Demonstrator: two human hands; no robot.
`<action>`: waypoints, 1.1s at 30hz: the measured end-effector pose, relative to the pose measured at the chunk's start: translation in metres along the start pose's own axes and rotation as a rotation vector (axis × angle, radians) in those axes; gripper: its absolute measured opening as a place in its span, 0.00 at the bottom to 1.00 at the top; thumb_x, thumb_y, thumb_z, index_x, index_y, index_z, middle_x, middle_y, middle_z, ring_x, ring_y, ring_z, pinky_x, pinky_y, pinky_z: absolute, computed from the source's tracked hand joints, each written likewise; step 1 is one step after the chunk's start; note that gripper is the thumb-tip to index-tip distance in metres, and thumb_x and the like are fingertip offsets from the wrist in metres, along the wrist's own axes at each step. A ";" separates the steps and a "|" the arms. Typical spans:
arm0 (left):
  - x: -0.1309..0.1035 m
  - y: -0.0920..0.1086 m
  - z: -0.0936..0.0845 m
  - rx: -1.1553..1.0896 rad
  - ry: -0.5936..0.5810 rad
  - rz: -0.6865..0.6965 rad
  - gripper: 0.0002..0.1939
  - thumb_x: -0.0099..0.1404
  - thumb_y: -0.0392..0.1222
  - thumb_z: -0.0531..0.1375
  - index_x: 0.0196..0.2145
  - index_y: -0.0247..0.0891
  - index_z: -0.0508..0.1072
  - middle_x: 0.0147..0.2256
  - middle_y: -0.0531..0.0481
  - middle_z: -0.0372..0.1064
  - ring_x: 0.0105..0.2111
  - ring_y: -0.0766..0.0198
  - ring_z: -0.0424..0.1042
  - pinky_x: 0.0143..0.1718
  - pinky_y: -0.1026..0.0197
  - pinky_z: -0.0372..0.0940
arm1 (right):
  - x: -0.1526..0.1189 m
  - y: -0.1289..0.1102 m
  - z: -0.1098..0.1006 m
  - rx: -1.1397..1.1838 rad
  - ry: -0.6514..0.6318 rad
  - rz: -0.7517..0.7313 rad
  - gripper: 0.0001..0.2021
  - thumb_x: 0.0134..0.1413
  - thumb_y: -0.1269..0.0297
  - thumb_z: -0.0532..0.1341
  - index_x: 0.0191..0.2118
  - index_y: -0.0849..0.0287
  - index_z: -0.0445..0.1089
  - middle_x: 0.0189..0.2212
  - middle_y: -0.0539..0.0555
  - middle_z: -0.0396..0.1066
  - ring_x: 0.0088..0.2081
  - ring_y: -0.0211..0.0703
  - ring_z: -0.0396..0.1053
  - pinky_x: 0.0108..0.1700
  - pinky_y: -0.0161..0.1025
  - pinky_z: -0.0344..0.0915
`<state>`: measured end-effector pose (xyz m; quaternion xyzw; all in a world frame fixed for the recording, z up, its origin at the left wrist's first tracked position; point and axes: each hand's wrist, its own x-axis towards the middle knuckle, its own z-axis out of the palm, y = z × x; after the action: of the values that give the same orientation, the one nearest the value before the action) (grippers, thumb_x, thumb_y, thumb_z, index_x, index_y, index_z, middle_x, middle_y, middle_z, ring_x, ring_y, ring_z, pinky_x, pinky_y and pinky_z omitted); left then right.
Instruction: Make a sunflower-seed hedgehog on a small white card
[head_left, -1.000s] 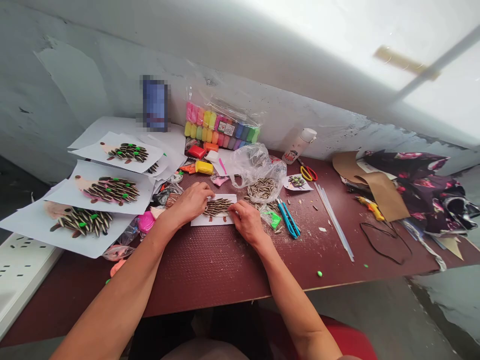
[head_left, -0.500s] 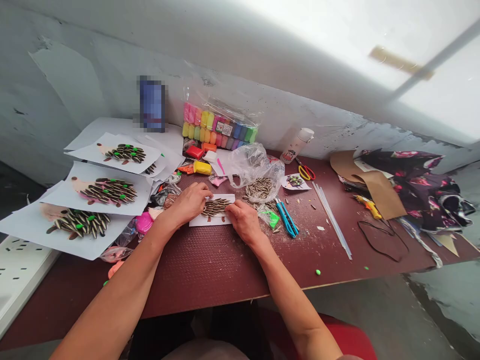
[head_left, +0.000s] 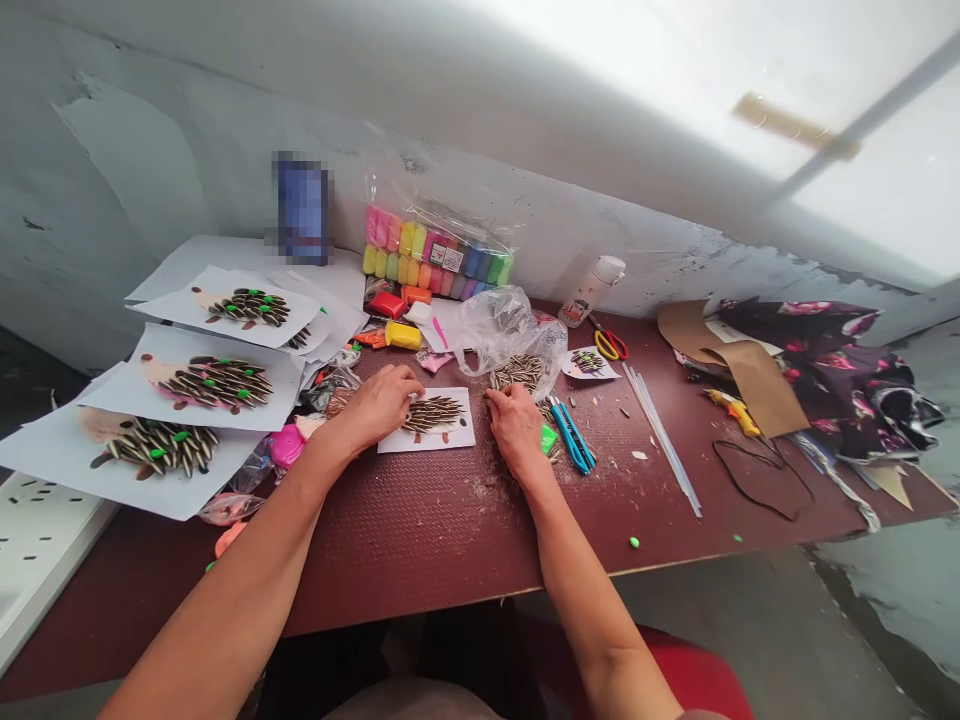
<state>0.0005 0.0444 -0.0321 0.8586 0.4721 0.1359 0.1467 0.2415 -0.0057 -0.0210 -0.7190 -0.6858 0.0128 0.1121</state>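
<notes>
A white paper card lies in front of me, bearing a clay hedgehog whose spines are striped sunflower seeds. My left hand rests at the card's left edge, fingers bent and closed on it, covering that end. To the right of the card, my right hand is at the near edge of a sunflower seed pile. Its thumb and forefinger are pinched together; whatever is between them is too small to make out. A clear plastic bag lies partly around the pile.
Finished hedgehog sheets are stacked at left. Clay packs lean against the wall, near a white bottle. Right of my hand lie a blue cutter, scissors, glue sticks and a yellow glue gun.
My right hand has left the card's right edge and moved right to the seed pile, uncovering the right end of the hedgehog. My left hand has stayed in place.
</notes>
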 end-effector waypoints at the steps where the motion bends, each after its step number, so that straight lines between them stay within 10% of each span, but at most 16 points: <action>1: 0.000 0.000 0.000 -0.001 -0.002 0.001 0.20 0.66 0.29 0.52 0.43 0.39 0.82 0.47 0.42 0.74 0.47 0.53 0.71 0.51 0.53 0.68 | 0.001 0.000 0.000 -0.005 -0.011 -0.005 0.12 0.70 0.65 0.57 0.45 0.53 0.80 0.42 0.56 0.73 0.43 0.45 0.67 0.39 0.36 0.57; 18: 0.000 -0.005 0.003 -0.033 0.021 0.034 0.18 0.67 0.29 0.53 0.44 0.39 0.81 0.45 0.42 0.74 0.47 0.53 0.71 0.51 0.52 0.68 | -0.012 -0.002 0.001 0.646 -0.022 -0.223 0.10 0.63 0.67 0.60 0.43 0.56 0.80 0.41 0.55 0.81 0.40 0.45 0.77 0.46 0.39 0.69; 33: -0.001 -0.003 0.001 -0.013 0.021 0.034 0.19 0.66 0.31 0.52 0.44 0.40 0.82 0.45 0.43 0.74 0.47 0.54 0.71 0.51 0.53 0.68 | -0.021 -0.018 0.007 0.512 -0.073 -0.327 0.06 0.64 0.69 0.63 0.38 0.56 0.79 0.36 0.52 0.73 0.37 0.39 0.71 0.41 0.34 0.65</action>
<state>-0.0021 0.0451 -0.0347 0.8640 0.4581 0.1502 0.1450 0.2209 -0.0250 -0.0277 -0.5465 -0.7705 0.1928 0.2655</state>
